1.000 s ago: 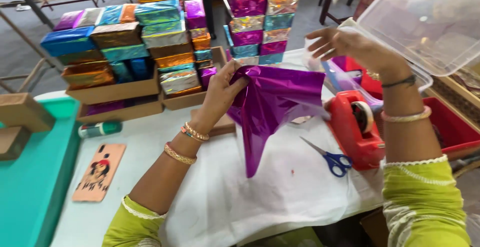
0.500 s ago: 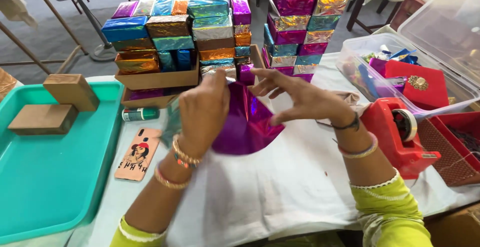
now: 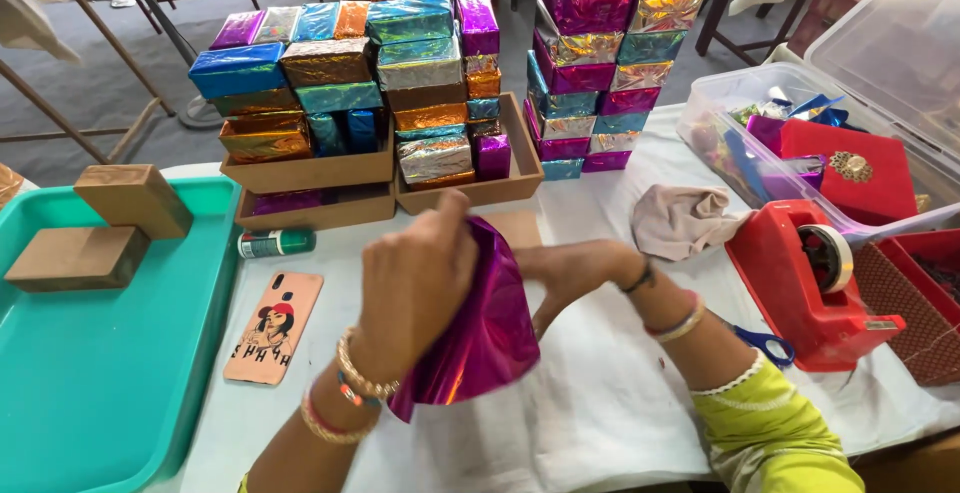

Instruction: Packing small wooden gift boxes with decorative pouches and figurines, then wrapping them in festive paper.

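While both hands, left hand (image 3: 415, 288) and right hand (image 3: 570, 273), grip purple foil (image 3: 485, 338), white-clothed table (image 3: 620, 403) meets grey floor (image 3: 100, 93).

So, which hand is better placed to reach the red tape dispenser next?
The right hand, probably. The red tape dispenser stands on that side of the table, while the left hand grips the purple foil sheet from above and would have to cross over.

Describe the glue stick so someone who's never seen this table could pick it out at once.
Start at the big teal tray on the left of the table. Just off its upper right corner, in front of the lower cardboard tray of foil-wrapped boxes, lies the glue stick, on its side. It is the only small cylinder there, green with a white end, above the flat pink phone case.
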